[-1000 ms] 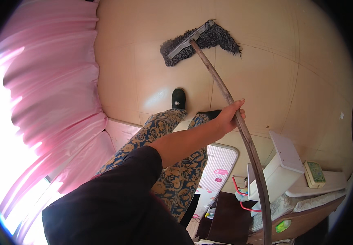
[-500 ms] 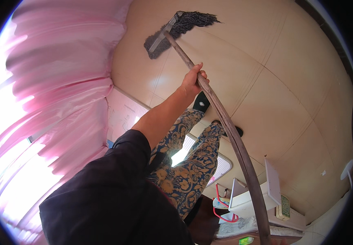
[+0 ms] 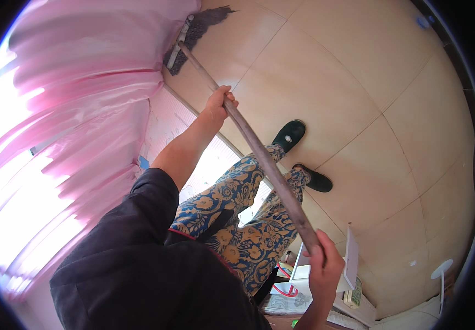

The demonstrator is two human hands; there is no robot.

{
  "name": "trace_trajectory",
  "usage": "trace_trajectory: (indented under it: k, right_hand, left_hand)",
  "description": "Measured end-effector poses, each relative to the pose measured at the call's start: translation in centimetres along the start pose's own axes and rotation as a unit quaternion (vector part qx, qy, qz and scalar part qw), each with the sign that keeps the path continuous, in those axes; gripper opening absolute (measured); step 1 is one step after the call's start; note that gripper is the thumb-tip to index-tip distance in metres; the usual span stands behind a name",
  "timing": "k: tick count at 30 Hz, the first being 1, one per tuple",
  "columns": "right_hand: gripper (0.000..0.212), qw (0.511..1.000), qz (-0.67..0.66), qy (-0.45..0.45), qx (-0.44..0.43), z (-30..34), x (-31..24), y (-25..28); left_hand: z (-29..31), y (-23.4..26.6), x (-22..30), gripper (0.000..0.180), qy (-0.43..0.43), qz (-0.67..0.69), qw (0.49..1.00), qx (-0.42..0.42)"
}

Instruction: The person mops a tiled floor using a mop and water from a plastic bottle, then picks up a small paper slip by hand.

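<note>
A mop (image 3: 273,170) with a long wooden handle slants across the view. Its dark grey strands (image 3: 199,33) and pale clamp lie on the tiled floor, against the hem of the pink curtain. My left hand (image 3: 222,103) is wrapped round the handle partway down, the arm stretched out. At the handle's near end, my right hand (image 3: 325,264) grips it close to the tip, thumb lying along the wood. Beneath the handle are my legs in patterned trousers and my feet in dark green clogs (image 3: 290,135).
Bright pink curtains (image 3: 94,99) hang along the left side, over a pale panel. Beige tiles (image 3: 358,159) spread across the middle and right. At the lower right stand a white box-like piece of furniture (image 3: 351,258) with red tubing beside it and a white round-topped stand (image 3: 442,269).
The mop head has slid left and away to the curtain. My left hand moved left with the handle. My right hand has come into view on the handle's near end.
</note>
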State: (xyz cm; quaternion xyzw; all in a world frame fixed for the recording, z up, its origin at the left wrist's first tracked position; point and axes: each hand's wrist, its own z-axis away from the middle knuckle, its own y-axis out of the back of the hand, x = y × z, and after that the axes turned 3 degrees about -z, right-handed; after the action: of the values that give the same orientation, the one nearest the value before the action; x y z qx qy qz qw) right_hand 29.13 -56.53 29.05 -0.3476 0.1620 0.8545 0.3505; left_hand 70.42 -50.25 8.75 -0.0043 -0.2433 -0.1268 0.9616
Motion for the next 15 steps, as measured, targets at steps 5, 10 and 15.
trace_trajectory:
  k: [5,10,15]
  right_hand:
    - [0.056,0.866,0.067,-0.167,-0.467,-6.1,0.7,-4.1]
    - [0.056,0.858,-0.168,-0.267,-0.405,-8.5,2.2,-8.6]
    - [0.051,0.895,-0.181,-0.254,-0.318,-4.9,2.9,-5.5]
  left_hand:
    - [4.3,5.4,-4.6,0.019,0.069,-0.019,0.994,0.087]
    - [9.9,2.0,-9.2,0.022,0.164,0.044,0.983,0.065]
    - [9.8,1.1,-11.2,0.018,0.193,-0.032,0.98,0.031]
